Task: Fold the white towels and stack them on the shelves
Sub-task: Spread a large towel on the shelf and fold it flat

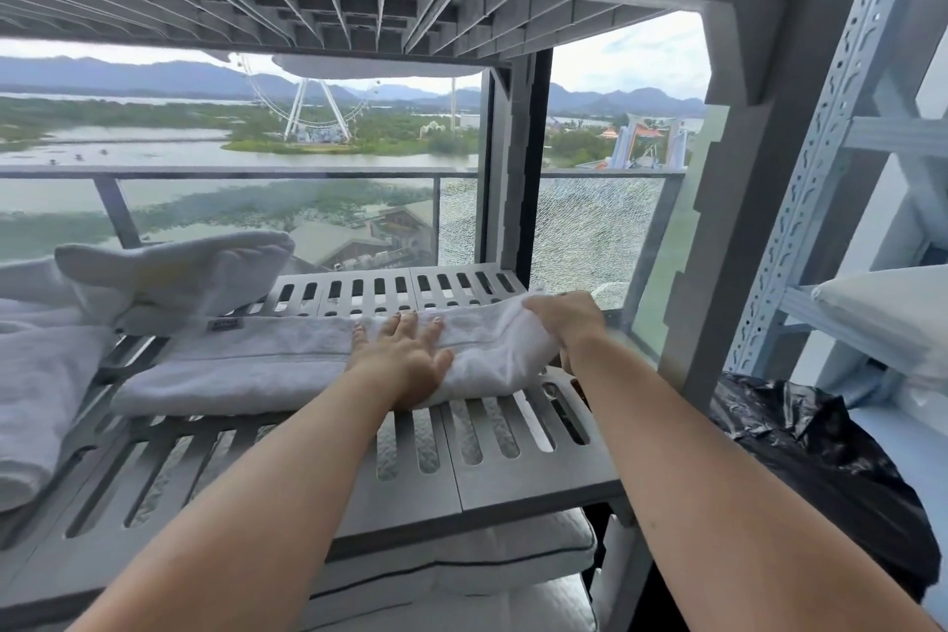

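Observation:
A folded white towel lies lengthwise across the grey slatted shelf in front of me. My left hand rests flat on its right half, fingers spread and palm down. My right hand grips the towel's right end, fingers curled around the cloth at the shelf's right side. Another folded white towel sits behind it on the left, on top of more white towels piled at the far left.
The grey shelf above hangs low overhead, and a grey post stands on the right. White bedding fills the shelf below. A black plastic bag and a perforated metal rack with pillows stand at right. Behind is a window.

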Demonstrator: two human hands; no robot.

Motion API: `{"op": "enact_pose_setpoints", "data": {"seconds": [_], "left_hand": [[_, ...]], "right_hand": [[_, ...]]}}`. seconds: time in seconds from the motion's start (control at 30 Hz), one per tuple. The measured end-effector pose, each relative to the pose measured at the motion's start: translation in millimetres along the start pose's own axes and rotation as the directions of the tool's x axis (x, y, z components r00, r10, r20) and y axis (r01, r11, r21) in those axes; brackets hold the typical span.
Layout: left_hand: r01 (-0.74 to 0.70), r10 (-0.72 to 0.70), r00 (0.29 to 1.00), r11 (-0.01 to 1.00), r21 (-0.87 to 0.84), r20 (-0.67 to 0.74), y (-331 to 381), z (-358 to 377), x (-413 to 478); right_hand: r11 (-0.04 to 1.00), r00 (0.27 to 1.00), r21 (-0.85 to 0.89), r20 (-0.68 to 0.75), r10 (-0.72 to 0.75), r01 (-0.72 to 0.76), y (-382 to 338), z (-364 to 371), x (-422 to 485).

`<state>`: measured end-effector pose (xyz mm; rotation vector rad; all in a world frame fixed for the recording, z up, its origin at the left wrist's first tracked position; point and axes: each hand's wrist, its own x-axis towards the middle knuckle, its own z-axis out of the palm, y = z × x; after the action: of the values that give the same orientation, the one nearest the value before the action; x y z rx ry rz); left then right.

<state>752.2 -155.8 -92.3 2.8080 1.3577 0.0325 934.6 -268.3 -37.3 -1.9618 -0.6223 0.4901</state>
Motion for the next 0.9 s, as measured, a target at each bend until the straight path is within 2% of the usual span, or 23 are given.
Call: {"op": "enact_pose_setpoints", "data": {"seconds": [0.07, 0.1, 0.17, 0.2, 0.23, 0.27, 0.37, 0.47, 0.57, 0.67, 0.73, 0.77, 0.83, 0.9], "left_hand": [[0.003, -0.003, 1.000, 1.000, -0.003, 0.001, 0.2, 0.0, 0.3], [0.005, -0.005, 1.000, 1.000, -0.004, -0.001, 0.0, 0.2, 0.0], [0.007, -0.007, 1.000, 1.000, 0.001, -0.004, -0.1, -0.4, -0.9], [0.008, -0.008, 1.000, 1.000, 0.004, -0.004, -0.1, -0.7, -1.3], [0.009, -0.009, 1.000, 1.000, 0.004, -0.007, -0.2, -0.9, -1.8], [0.009, -0.009, 1.000, 1.000, 0.004, -0.012, -0.1, -1.0, -2.3], [-0.001, 0.001, 1.000, 1.000, -0.009, -0.022, -0.6, -0.4, -2.5], [0.001, -0.001, 1.000, 1.000, -0.011, -0.024, -1.8, -0.5, -4.2], [-0.001, 0.001, 1.000, 1.000, -0.020, -0.028, 0.2, -1.3, -6.0], [-0.046, 0.033, 0.998, 0.975, -0.216, -0.061, -2.1, -8.0, -8.0], [-0.086, 0.041, 0.992, 0.907, -0.412, -0.115, -16.3, -17.0, -15.4], [-0.100, 0.036, 0.988, 0.892, -0.441, -0.152, -28.4, -23.2, -20.3], [-0.090, 0.015, 0.978, 0.929, -0.358, -0.208, -61.2, -35.1, -29.7], [-0.052, 0.010, 0.982, 0.974, -0.219, -0.186, -91.0, -41.0, -38.7]], "right_hand": [[0.969, 0.996, 0.232, 0.041, 0.078, -0.086, -4.9, -2.9, -7.4], [0.914, 0.993, 0.389, 0.052, 0.104, -0.116, -4.9, -1.4, -10.4], [0.682, 0.988, 0.719, 0.048, 0.147, -0.137, -0.1, 5.7, -15.6], [0.550, 0.987, 0.826, 0.047, 0.156, -0.126, 3.4, 10.6, -20.0], [0.457, 0.987, 0.881, 0.058, 0.151, -0.121, 7.8, 15.8, -24.5], [0.423, 0.987, 0.896, 0.083, 0.139, -0.135, 11.9, 21.9, -29.6], [0.504, 0.987, 0.849, 0.131, 0.095, -0.161, 22.8, 38.2, -40.0], [0.629, 0.976, 0.748, 0.126, 0.177, -0.211, 26.8, 48.4, -39.2], [0.720, 0.986, 0.675, 0.076, 0.149, -0.161, 24.7, 58.1, -33.2], [0.816, 1.000, 0.577, -0.010, 0.025, -0.015, 20.7, 71.2, -37.8], [0.814, 0.999, 0.579, -0.036, -0.041, 0.054, 20.7, 79.7, -42.5], [0.801, 0.997, 0.594, -0.046, -0.060, 0.076, 20.7, 82.9, -44.4], [0.798, 0.992, 0.589, -0.091, -0.088, 0.125, 16.3, 88.2, -46.6], [0.820, 0.973, 0.529, -0.185, -0.139, 0.218, 6.9, 92.8, -48.6]]}}
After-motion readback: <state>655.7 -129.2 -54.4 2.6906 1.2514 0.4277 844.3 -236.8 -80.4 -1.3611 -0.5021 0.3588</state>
